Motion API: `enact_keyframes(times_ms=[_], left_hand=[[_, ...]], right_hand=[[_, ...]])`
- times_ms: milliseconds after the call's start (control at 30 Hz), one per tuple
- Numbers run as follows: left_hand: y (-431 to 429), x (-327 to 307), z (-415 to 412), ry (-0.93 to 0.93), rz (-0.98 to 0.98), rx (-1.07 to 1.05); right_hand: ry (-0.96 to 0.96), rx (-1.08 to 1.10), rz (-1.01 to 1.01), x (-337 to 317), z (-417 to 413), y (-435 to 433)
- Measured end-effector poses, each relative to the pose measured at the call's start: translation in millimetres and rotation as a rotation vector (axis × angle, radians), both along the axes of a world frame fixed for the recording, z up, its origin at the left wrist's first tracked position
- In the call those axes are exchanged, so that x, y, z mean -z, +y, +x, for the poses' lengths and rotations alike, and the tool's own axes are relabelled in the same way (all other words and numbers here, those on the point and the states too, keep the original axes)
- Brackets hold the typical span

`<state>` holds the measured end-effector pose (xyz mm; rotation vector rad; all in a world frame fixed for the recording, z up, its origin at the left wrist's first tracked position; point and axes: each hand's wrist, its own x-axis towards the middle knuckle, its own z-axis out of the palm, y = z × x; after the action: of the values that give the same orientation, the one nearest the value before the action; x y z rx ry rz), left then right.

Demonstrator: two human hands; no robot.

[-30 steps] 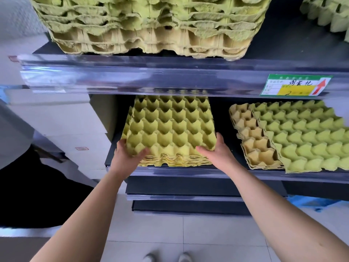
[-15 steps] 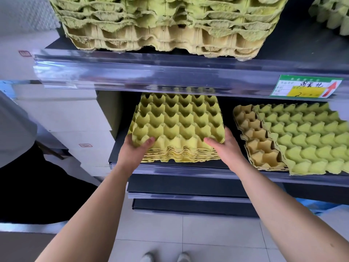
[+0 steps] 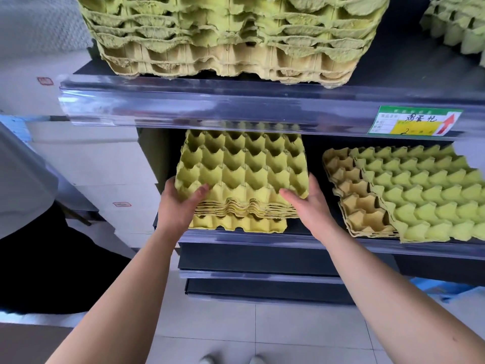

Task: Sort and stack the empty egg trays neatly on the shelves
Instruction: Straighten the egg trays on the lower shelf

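Observation:
A stack of yellow-green egg trays [image 3: 241, 169] lies on the middle shelf [image 3: 288, 239], its front edge lifted off one lower tray [image 3: 236, 224]. My left hand [image 3: 178, 203] grips the stack's front left corner, thumb on top. My right hand [image 3: 307, 203] holds the front right corner, thumb across the front edge. To the right on the same shelf lie brownish trays [image 3: 351, 195] with greener trays [image 3: 425, 195] skewed over them. A tall stack of trays [image 3: 231, 35] fills the shelf above.
The upper shelf's clear plastic rail [image 3: 210, 103] overhangs the stack and carries a green and yellow price label [image 3: 414, 120]. More trays [image 3: 456, 22] sit at top right. White cartons [image 3: 86, 164] stand to the left. Lower dark shelves [image 3: 262, 261] and tiled floor lie below.
Both hands have moved up with the front of the stack, so a bottom tray now shows beneath it. The view has shifted closer to the shelf.

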<state>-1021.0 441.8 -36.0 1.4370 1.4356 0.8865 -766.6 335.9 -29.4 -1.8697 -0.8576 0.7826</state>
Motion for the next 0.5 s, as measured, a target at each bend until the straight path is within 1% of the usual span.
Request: enact_keyframes(times_ms=[133,233,367,500], left_hand=[[3.8,7.0,-13.1,0.001,-0.021,-0.033],[8.6,18.2,-18.1,0.036,-0.080,-0.005],[12.1,32.3,-21.1,0.079,-0.122,0.029],[22.0,41.7,-24.4,0.036,-0.144,0.072]], right_hand=[[0.008,-0.050,0.000,-0.9,-9.9,11.9],[-0.007,-0.089,-0.060,9.6,-16.2,13.6],[-0.107,-0.120,-0.164,23.9,-21.5,9.0],[-0.149,-0.148,-0.230,24.9,-26.0,8.6]])
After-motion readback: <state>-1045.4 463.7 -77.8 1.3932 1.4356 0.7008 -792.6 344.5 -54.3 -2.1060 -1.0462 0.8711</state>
